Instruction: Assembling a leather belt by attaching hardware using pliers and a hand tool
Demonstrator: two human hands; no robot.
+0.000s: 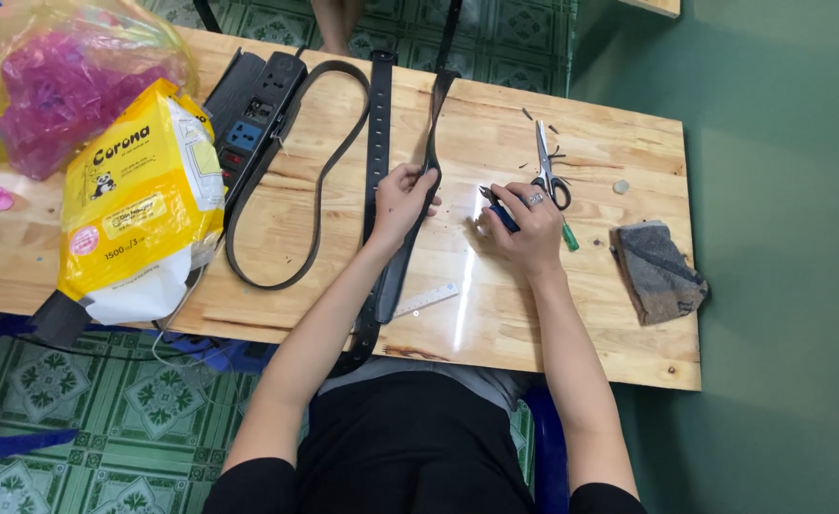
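Observation:
My left hand [402,198] grips a dark leather belt strap [433,124] that runs from the far table edge towards me, its near end lying under my forearm. A second black strap with punched holes [379,114] lies just left of it. My right hand [526,227] is closed on a small blue-handled pliers-like tool [496,207] whose metal tip points left, a little right of the strap. A ring is on that hand. Grey-handled scissors [545,169] lie just beyond my right hand, and a green stick-shaped object [569,236] pokes out beside it.
A wooden table [629,324] carries a looped black belt [317,181], a black power strip [253,119], a yellow tissue pack [139,205], a pink-filled plastic bag [67,81], a small ruler [426,300] and a folded grey cloth [658,271]. A green wall stands at right, tiled floor below.

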